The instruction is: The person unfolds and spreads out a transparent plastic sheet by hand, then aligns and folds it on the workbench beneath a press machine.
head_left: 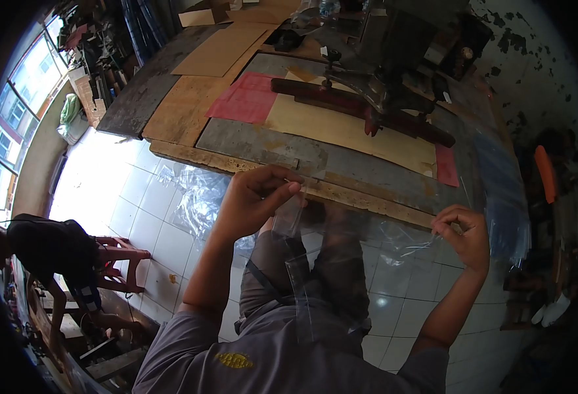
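Note:
My left hand [257, 197] is in front of the wooden edge of the workbench, thumb and forefinger pinched on a clear plastic sheet [290, 220]. Off to the right, my right hand [463, 235] also has its fingertips closed on thin clear plastic near the bench's corner. The transparent film hangs loosely between both hands, over my lap, and its outline is hard to follow. Beyond the hands, a yellow strip [328, 125] with a red piece [246, 97] at its left end lies on the grey bench top [249, 139].
A machine with a long dark red bar [361, 108] stands over the strip. Cardboard [220, 49] lies at the back left. Crumpled clear plastic [200, 200] is on the tiled floor, and plastic sheets [507, 197] hang at the right. Another person [52, 253] sits by a red stool [121, 262].

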A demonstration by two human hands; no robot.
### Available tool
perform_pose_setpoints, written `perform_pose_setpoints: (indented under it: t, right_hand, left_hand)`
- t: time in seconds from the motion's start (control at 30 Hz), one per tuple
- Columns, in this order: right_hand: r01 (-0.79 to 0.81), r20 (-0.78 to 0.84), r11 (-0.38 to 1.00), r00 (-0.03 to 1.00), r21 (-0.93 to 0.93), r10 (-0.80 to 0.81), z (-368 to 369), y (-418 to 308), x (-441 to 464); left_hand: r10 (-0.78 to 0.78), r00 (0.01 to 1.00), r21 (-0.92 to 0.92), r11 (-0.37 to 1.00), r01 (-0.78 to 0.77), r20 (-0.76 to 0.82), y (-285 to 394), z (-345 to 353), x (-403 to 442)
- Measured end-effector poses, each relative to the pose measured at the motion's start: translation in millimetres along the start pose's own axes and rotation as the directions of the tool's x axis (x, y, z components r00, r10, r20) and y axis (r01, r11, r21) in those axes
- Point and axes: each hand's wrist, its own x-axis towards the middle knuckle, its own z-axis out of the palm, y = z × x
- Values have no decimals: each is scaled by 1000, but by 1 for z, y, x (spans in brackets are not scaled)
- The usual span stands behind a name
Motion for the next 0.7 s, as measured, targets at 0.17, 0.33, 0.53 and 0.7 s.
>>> perform_pose_setpoints:
  t: [0.17,0.33,0.53,0.7]
  right_hand:
    - [-52,-16,999,998,12,52,0,-8,1]
    - [-45,-13,999,999,9,46,-5,-17,3]
    - [21,-22,1000,1000,-10,-21,-12,-26,8]
    - [41,-23,999,999,-31,-41,-15,-31,11]
  left_hand:
    - [-7,1000,-72,997,8,3,-2,0,0]
    - [-21,1000,-28,999,21,-6,6,-2,1]
    - [25,1000,30,999,-24,-18,14,-5,3]
    - [85,996,37,996,-84,-22,19,-6,5]
